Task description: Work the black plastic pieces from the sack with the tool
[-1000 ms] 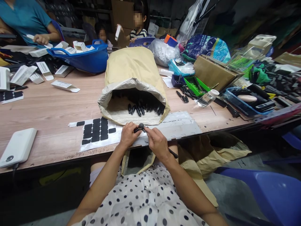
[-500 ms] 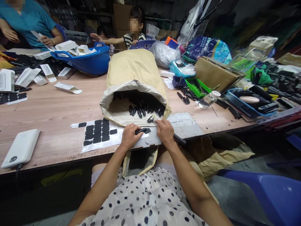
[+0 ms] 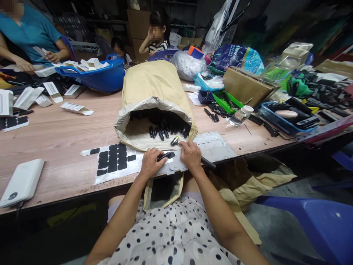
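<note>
Left grip (image 3: pixel 149 162): my fingers are curled shut on a small black part (image 3: pixel 163 156), holding it down at the near edge of the worktop (image 3: pixel 55 136).
Right grip (image 3: pixel 190 156): closed round the dark handle of a small hammer (image 3: pixel 174 141). The handle sticks out behind my palm to the right, and the metal head points away to the left.
Black part: between my two grips, at the fingertips of the left one and just nearer me than the hammer head. It lies on a pale liner sheet (image 3: pixel 215 147) that reaches under and to the right of my right grip.
Pad sheet (image 3: pixel 113 162): just left of my left grip, a white backing with rows of black pads, some places bare.
Paper sack (image 3: pixel 154 84): straight beyond both grips, on its side with its mouth open towards me. Loose black pieces (image 3: pixel 165 130) lie inside, close to the hammer head.
Power bank (image 3: pixel 22 182): well to the left of my left grip, at the worktop's near edge.
Clear bottle (image 3: pixel 240 116): beyond and right of my right grip, with a green tray (image 3: pixel 228 101) just past it.
Blue basin (image 3: pixel 95 75): far beyond my left grip, holding white boxes. Another person's hand (image 3: pixel 52 56) is near it.
</note>
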